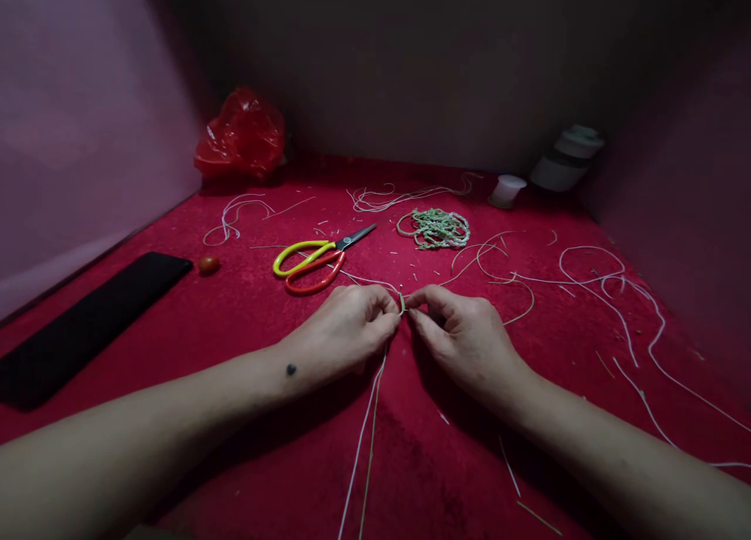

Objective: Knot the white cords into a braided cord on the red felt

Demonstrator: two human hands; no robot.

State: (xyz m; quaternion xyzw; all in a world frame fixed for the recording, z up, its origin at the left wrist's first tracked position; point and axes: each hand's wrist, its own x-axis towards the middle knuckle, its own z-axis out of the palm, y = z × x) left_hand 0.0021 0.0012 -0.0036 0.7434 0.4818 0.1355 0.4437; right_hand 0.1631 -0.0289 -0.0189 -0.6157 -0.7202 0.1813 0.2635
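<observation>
My left hand [355, 322] and my right hand [472, 338] meet at the middle of the red cloth, thumb and forefinger of each pinched together. Between the fingertips is a small loop of pale green and white cord [402, 302], gripped on both sides. A pin-like tip shows just above it. Two loose cord strands [371, 423], one white and one olive, run down from below my left hand toward the near edge. Scissors [314, 266] with one yellow and one red handle lie just beyond my left hand. Behind my right hand rests a bundle of knotted green-and-white cord [440, 228].
A red plastic bag [243, 137] sits at the back left, above a long black case [99, 321] and a small reddish-brown oval object [208, 265]. At the back right are a white spool [508, 190] and a tilted jar [568, 160]. Loose threads [587, 284] and clippings scatter the cloth.
</observation>
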